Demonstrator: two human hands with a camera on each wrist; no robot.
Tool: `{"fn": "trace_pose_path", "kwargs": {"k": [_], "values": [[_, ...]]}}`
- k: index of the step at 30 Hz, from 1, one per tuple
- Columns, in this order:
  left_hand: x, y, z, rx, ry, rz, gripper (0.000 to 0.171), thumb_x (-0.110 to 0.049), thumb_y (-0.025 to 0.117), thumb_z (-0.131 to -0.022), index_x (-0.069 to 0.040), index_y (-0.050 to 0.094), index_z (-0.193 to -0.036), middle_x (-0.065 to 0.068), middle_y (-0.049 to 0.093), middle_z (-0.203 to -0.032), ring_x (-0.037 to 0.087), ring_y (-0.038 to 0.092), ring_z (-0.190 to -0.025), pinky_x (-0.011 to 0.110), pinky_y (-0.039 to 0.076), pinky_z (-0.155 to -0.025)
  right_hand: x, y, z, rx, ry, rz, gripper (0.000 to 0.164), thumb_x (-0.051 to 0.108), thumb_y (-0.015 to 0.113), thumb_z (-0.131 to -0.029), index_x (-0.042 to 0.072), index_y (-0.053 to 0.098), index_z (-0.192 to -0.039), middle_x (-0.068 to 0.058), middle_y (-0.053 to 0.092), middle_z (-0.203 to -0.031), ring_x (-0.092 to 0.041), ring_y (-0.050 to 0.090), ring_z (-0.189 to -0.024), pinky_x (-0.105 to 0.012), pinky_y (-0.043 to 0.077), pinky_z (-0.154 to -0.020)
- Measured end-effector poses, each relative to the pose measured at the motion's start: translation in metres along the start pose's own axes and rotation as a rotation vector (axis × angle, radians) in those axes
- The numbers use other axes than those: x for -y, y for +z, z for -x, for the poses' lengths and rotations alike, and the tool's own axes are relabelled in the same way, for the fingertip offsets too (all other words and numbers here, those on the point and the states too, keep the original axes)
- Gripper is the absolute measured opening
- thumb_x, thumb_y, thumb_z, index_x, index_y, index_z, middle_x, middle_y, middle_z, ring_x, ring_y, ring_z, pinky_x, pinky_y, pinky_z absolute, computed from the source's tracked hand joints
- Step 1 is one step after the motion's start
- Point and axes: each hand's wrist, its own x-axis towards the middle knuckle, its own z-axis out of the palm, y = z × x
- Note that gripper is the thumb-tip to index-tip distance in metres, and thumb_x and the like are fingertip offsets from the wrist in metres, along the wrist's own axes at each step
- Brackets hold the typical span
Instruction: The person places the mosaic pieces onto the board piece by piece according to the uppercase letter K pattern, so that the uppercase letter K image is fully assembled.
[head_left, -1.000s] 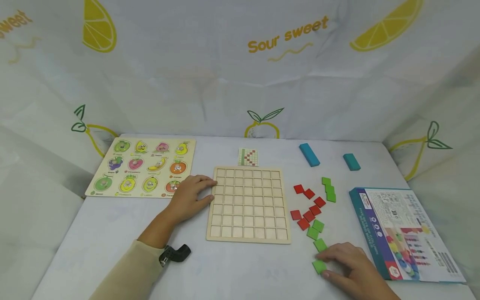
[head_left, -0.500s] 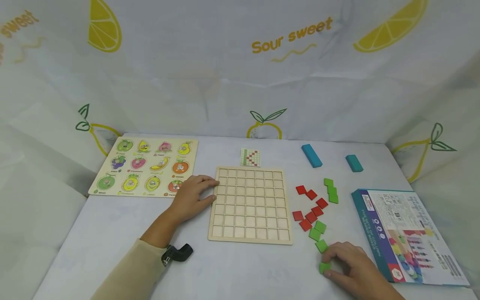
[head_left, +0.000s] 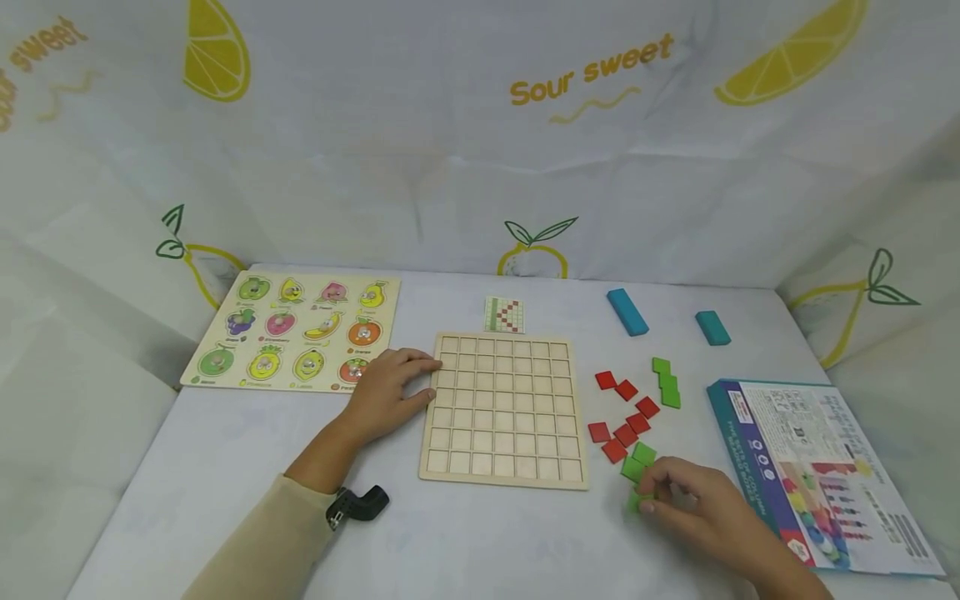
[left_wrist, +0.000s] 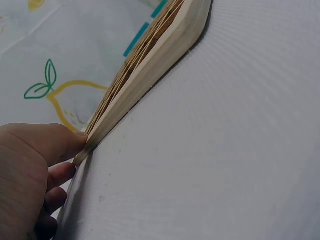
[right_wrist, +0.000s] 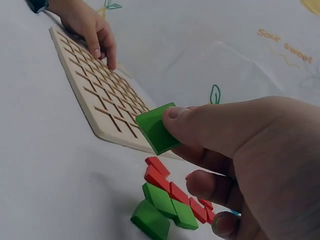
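Note:
My left hand [head_left: 390, 392] rests against the left edge of a wooden grid board [head_left: 504, 483], with thumb and fingertips touching its rim. Seen from the left wrist, the thumb and index finger meet the board's side [left_wrist: 125, 100]. My right hand [head_left: 697, 508] pinches a green square tile [right_wrist: 152, 131] between thumb and fingers, raised above the cloth in the right wrist view. Beneath it lie more green tiles [right_wrist: 185, 215], beside a cluster of red square tiles [head_left: 626, 435]. Part of the held tile is hidden behind the thumb.
A small pattern card [head_left: 505, 315] lies behind the board. At left is a fruit puzzle board [head_left: 300, 383]. Two teal blocks [head_left: 627, 312] sit at the back right, above a short row of green tiles [head_left: 667, 382]. A flat printed box [head_left: 825, 467] lies far right.
My right hand has drawn the nearest green tile toward itself and lifted it, moving slightly up the table. The left hand stays at the board's edge.

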Motion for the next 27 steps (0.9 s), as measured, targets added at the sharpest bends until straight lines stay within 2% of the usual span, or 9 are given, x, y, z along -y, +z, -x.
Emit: {"fn": "trace_pose_path", "kwargs": {"k": [5, 11, 18, 27], "values": [[0.001, 0.000, 0.000, -0.002, -0.011, 0.006, 0.041, -0.024, 0.082, -0.094, -0.018, 0.075, -0.134, 0.002, 0.068, -0.136, 0.026, 0.060, -0.123, 0.049, 0.048, -0.105, 0.007, -0.001, -0.016, -0.079, -0.106, -0.021, 0.035, 0.006, 0.089, -0.086, 0.032, 0.069, -0.099, 0.018, 0.063, -0.084, -0.006, 0.058, -0.081, -0.026, 0.046, -0.070], [0.002, 0.000, 0.000, -0.002, -0.012, 0.015, 0.041, -0.024, 0.082, -0.094, -0.018, 0.075, -0.134, 0.002, 0.068, -0.136, 0.027, 0.060, -0.124, 0.049, 0.048, -0.106, 0.017, -0.004, -0.041, -0.106, -0.148, -0.035, 0.031, 0.005, 0.087, -0.089, 0.028, 0.071, -0.102, 0.017, 0.062, -0.085, -0.007, 0.058, -0.082, -0.027, 0.048, -0.072], [0.002, 0.001, 0.002, -0.004, -0.007, 0.023, 0.041, -0.024, 0.083, -0.094, -0.017, 0.076, -0.134, 0.003, 0.068, -0.135, 0.027, 0.060, -0.123, 0.049, 0.048, -0.105, 0.025, -0.006, -0.077, -0.063, -0.208, -0.109, 0.027, 0.002, 0.083, -0.091, 0.022, 0.070, -0.103, 0.011, 0.059, -0.085, -0.012, 0.056, -0.081, -0.027, 0.048, -0.067], [0.001, 0.000, 0.002, -0.013, 0.018, 0.006, 0.041, -0.024, 0.081, -0.095, -0.016, 0.075, -0.135, 0.004, 0.068, -0.136, 0.028, 0.060, -0.124, 0.049, 0.048, -0.106, 0.030, -0.005, -0.113, -0.021, -0.195, -0.143, 0.019, 0.004, 0.079, -0.096, 0.020, 0.070, -0.103, 0.006, 0.059, -0.086, -0.016, 0.052, -0.081, -0.030, 0.044, -0.060]]}}
